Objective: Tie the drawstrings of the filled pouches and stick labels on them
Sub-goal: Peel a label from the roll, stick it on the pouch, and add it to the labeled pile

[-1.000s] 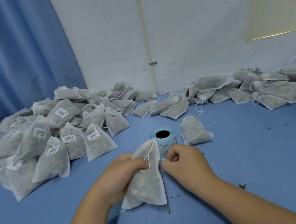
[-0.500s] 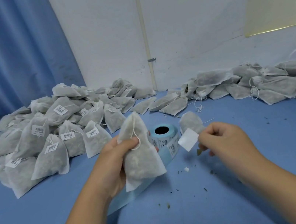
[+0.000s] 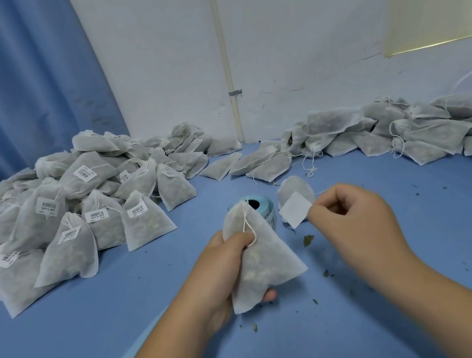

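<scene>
clutching a soft triangular mesh pouch, left hand; right hand grip pinches a square white label.

Tied white pouch upright; blank label beside its top.

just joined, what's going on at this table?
A person is labelling filled pouches. The left hand grips a white mesh drawstring pouch, its top cinched, above the blue table. The right hand pinches a white rectangular label beside it, not yet stuck on. A blue label roll stands behind. Labelled pouches are piled on the left, unlabelled ones on the right.
</scene>
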